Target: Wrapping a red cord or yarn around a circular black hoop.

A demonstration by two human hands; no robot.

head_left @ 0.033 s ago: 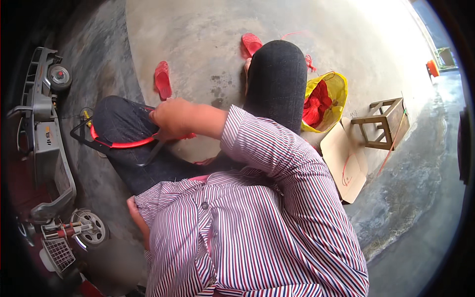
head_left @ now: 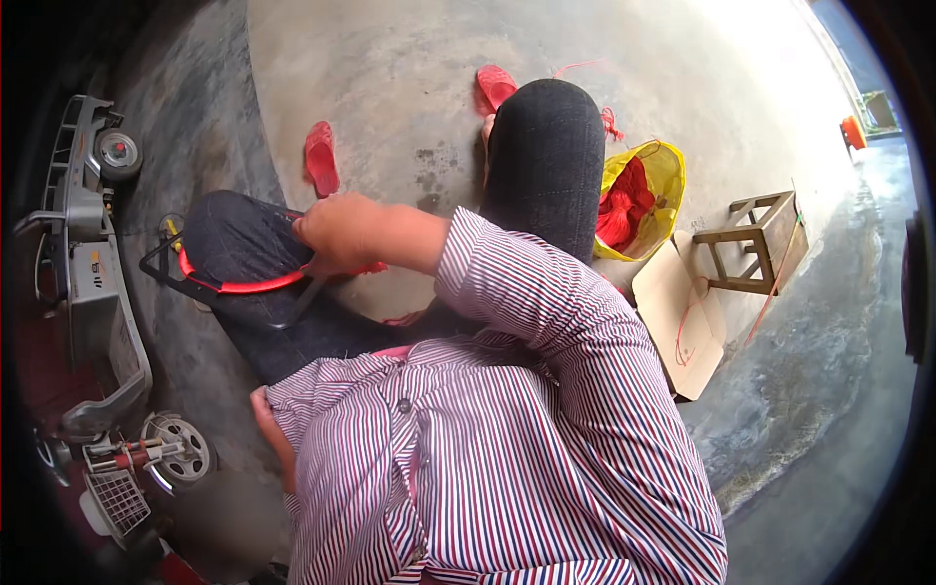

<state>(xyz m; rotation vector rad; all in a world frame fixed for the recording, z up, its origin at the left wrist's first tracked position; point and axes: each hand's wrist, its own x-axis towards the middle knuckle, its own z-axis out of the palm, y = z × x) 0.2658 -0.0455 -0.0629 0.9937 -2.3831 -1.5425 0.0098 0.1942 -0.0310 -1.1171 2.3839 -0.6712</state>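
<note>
My right hand [head_left: 341,234] is closed over my left thigh, at the right end of a black frame [head_left: 166,268]. A bright red cord or band [head_left: 258,286] runs along this frame and curves below my knee. A little red shows under the hand; the fingers' exact hold is partly hidden. Of my left hand [head_left: 263,405], only a strip of skin shows beside the hem of my striped shirt [head_left: 507,448]. Its fingers are out of sight.
A yellow bag [head_left: 668,185] holding red cord [head_left: 624,207] stands right of my knee. Beside it are a cardboard piece [head_left: 682,327] and a wooden stool [head_left: 756,239]. Red slippers [head_left: 320,156] lie ahead. A grey vehicle [head_left: 93,263] and a wheeled thing with a basket [head_left: 119,502] stand left.
</note>
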